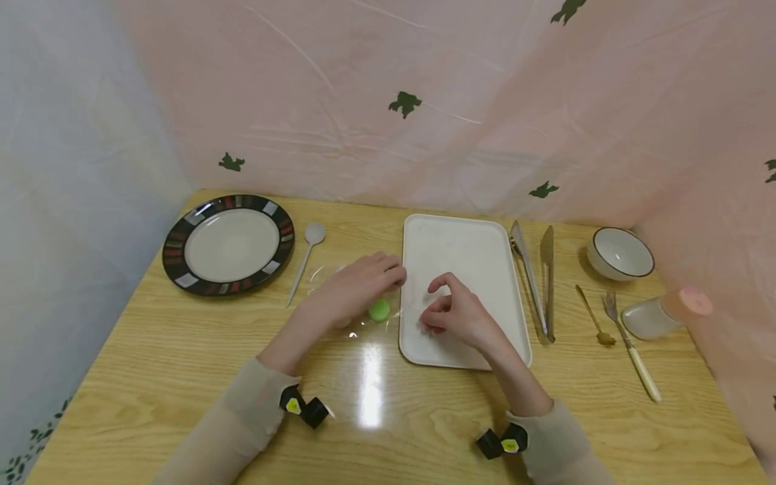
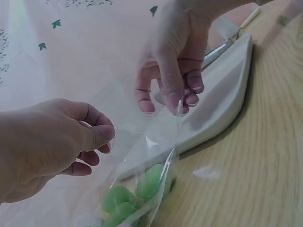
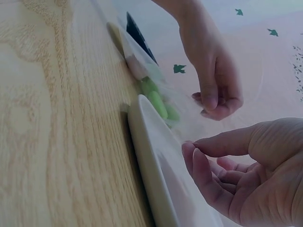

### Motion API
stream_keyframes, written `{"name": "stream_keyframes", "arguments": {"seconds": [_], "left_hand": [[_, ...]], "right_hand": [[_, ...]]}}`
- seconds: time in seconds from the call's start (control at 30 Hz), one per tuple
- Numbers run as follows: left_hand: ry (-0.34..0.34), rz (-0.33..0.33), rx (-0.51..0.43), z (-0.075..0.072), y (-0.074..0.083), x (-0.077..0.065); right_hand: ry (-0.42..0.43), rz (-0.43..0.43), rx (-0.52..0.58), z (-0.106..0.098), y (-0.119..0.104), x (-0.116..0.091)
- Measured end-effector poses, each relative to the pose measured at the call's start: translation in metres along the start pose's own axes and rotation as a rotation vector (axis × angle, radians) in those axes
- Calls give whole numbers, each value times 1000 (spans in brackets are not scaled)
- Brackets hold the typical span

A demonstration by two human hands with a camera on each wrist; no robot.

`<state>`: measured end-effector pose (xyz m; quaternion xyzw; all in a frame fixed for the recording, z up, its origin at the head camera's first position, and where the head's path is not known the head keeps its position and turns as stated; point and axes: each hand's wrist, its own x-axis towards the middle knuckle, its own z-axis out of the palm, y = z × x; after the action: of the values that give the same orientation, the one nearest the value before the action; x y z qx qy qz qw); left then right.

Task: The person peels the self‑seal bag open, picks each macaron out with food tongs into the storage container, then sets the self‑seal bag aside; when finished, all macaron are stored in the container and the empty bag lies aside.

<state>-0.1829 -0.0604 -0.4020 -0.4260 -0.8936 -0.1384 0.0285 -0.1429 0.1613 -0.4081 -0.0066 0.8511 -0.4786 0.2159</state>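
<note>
A clear plastic bag [image 2: 150, 142] with rounded green pieces [image 1: 379, 310] inside lies at the left edge of the white tray [image 1: 461, 249]. Thumb and forefinger of my left hand [image 1: 364, 286] pinch the bag's film over its upper part. My right hand [image 1: 457, 313] hovers above the tray, its thumb and a finger pinching a corner of the film, which rises to a point at the fingertips in the left wrist view. Between the two hands the film is stretched. Part of the bag is hidden under my left hand and forearm.
Left of the bag are a dark-rimmed plate [image 1: 176, 259] and a white spoon [image 1: 314, 234]. Right of the tray lie metal tongs [image 1: 530, 283], a knife [image 1: 547, 269], a small spoon [image 1: 588, 306] and a fork [image 1: 630, 347]. Farther right stand a bowl [image 1: 621, 252] and a jar [image 1: 651, 318].
</note>
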Motion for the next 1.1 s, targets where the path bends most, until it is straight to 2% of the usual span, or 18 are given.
{"name": "stream_keyframes", "arguments": {"seconds": [0.13, 0.3, 0.57, 0.77, 1.1], "left_hand": [[32, 15, -28, -5, -2, -2], [44, 21, -47, -7, -2, -3], [42, 3, -70, -7, -1, -3], [80, 6, -83, -12, -3, -7], [127, 35, -141, -15, -8, -11]], "right_hand": [[2, 0, 18, -1, 0, -1], [16, -60, 40, 1, 1, 2], [97, -121, -15, 10, -1, 8], [103, -76, -6, 8, 0, 6], [50, 3, 21, 10, 10, 4]]}}
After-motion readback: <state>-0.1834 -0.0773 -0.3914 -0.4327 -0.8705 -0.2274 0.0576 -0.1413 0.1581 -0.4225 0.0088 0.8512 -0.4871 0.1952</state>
